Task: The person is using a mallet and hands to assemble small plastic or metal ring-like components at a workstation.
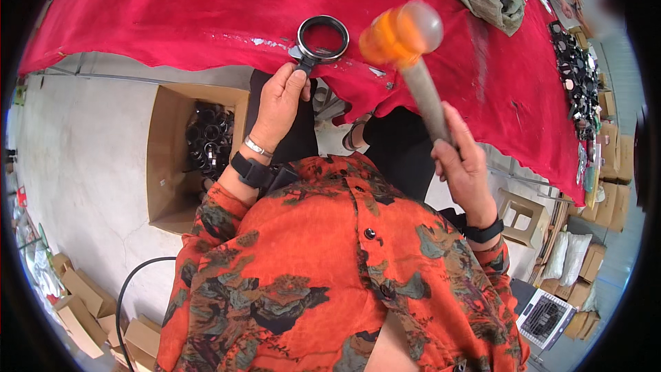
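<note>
Grasping black ring (307,55) by its handle (307,65) in left hand (279,107), just beyond grip, over red cloth (234,0); clenching orange-headed mallet (423,89) in right hand (465,169), with blurred head (398,34) beyond grip.

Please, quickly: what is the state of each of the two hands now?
Left hand: closed, holding a handled black-and-silver ring.
Right hand: closed, holding an orange-headed mallet.

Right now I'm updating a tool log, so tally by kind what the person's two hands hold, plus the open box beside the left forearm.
Round black-and-silver ring with black stem, in left hand: 1
Orange-headed mallet with grey handle, in right hand: 1
Open brown cardboard box: 1
Total: 3
</note>
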`<state>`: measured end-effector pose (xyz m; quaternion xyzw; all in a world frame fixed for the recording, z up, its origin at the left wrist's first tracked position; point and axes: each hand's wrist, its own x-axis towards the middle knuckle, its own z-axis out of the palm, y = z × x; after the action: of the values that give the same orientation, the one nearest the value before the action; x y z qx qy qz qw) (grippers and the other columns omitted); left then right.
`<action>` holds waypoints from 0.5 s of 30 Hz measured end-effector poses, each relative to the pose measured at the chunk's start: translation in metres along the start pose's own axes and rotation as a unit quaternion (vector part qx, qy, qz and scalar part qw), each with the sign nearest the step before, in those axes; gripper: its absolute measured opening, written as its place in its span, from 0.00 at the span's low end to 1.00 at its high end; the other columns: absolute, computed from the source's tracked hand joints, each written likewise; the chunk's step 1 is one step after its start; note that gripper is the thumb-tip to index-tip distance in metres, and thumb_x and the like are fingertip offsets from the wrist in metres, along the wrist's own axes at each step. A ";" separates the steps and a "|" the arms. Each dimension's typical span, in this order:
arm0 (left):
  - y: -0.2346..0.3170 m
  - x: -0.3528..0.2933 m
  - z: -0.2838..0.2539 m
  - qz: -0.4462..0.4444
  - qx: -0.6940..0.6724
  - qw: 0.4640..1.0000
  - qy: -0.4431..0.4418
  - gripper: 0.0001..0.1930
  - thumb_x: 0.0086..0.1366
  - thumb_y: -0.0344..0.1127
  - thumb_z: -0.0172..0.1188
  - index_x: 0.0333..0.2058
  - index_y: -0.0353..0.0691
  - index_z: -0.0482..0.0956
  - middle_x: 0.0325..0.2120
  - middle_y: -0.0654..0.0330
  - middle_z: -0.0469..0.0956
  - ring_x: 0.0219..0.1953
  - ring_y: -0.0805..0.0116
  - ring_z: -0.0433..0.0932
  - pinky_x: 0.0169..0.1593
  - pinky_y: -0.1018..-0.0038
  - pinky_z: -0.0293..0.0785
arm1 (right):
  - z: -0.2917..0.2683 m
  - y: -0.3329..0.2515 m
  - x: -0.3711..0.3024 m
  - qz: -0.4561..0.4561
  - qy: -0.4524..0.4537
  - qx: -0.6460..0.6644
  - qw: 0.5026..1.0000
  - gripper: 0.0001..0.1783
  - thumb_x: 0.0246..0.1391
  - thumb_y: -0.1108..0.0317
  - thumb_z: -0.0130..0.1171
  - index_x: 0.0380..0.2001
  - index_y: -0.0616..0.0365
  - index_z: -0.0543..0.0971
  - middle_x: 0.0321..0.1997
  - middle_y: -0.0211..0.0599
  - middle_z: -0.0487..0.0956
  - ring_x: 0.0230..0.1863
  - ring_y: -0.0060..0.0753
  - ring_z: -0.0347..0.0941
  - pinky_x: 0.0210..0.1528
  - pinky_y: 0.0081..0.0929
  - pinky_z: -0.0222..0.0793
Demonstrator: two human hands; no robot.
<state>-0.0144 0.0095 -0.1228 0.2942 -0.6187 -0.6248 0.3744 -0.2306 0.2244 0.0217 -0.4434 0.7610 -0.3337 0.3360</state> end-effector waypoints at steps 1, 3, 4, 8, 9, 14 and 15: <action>0.000 0.000 0.001 0.001 0.002 1.000 0.005 0.16 0.73 0.43 0.47 0.30 0.37 0.71 0.23 0.66 0.71 0.28 0.78 0.70 0.37 0.78 0.67 | 0.004 0.002 0.002 -0.085 0.058 0.025 0.994 0.32 0.59 0.74 0.54 0.67 0.54 0.62 0.26 0.25 0.71 0.20 0.12 0.62 0.23 0.15 0.62; 0.004 -0.001 0.002 -0.001 0.012 1.000 0.011 0.16 0.73 0.43 0.47 0.30 0.37 0.71 0.23 0.65 0.71 0.28 0.78 0.70 0.37 0.78 0.67 | 0.006 -0.017 0.011 -0.139 0.100 0.096 0.981 0.31 0.59 0.74 0.53 0.66 0.58 0.62 0.27 0.25 0.72 0.22 0.13 0.63 0.24 0.15 0.62; 0.005 -0.002 0.002 -0.004 0.023 1.000 0.017 0.16 0.73 0.44 0.47 0.31 0.37 0.71 0.23 0.65 0.71 0.28 0.78 0.70 0.37 0.78 0.67 | 0.008 -0.026 0.017 -0.165 0.114 0.136 0.970 0.31 0.59 0.75 0.53 0.66 0.59 0.61 0.27 0.25 0.72 0.22 0.12 0.62 0.24 0.14 0.62; 0.008 -0.001 0.004 -0.002 0.031 0.999 0.008 0.16 0.73 0.43 0.47 0.30 0.37 0.71 0.23 0.65 0.71 0.28 0.77 0.70 0.37 0.78 0.67 | 0.030 -0.013 0.055 -0.258 0.124 -0.096 0.953 0.30 0.59 0.74 0.54 0.65 0.62 0.63 0.44 0.43 0.81 0.32 0.30 0.76 0.38 0.26 0.72; 0.008 0.000 0.005 -0.004 0.023 1.000 0.013 0.16 0.73 0.43 0.47 0.30 0.37 0.71 0.23 0.65 0.71 0.28 0.77 0.70 0.37 0.78 0.67 | 0.038 -0.009 0.064 -0.202 0.090 -0.054 0.974 0.30 0.59 0.73 0.55 0.64 0.60 0.63 0.47 0.49 0.80 0.35 0.33 0.77 0.41 0.28 0.72; 0.009 -0.001 0.004 -0.013 0.019 0.999 0.028 0.16 0.73 0.43 0.47 0.30 0.37 0.71 0.22 0.65 0.71 0.28 0.77 0.70 0.36 0.78 0.67 | 0.023 -0.060 0.068 -0.014 -0.002 -0.014 1.000 0.28 0.59 0.71 0.56 0.63 0.55 0.66 0.43 0.49 0.79 0.36 0.29 0.77 0.41 0.27 0.72; 0.010 -0.003 0.000 -0.014 0.035 0.999 0.022 0.16 0.73 0.43 0.47 0.30 0.37 0.71 0.22 0.66 0.71 0.28 0.77 0.69 0.36 0.78 0.67 | 0.025 -0.061 0.068 -0.013 -0.006 -0.015 1.000 0.28 0.59 0.71 0.56 0.63 0.55 0.66 0.43 0.49 0.79 0.36 0.29 0.77 0.41 0.27 0.72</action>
<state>-0.0119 0.0131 -0.1136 0.3295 -0.6280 -0.6012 0.3682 -0.2091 0.1346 0.0424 -0.4605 0.7582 -0.3239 0.3289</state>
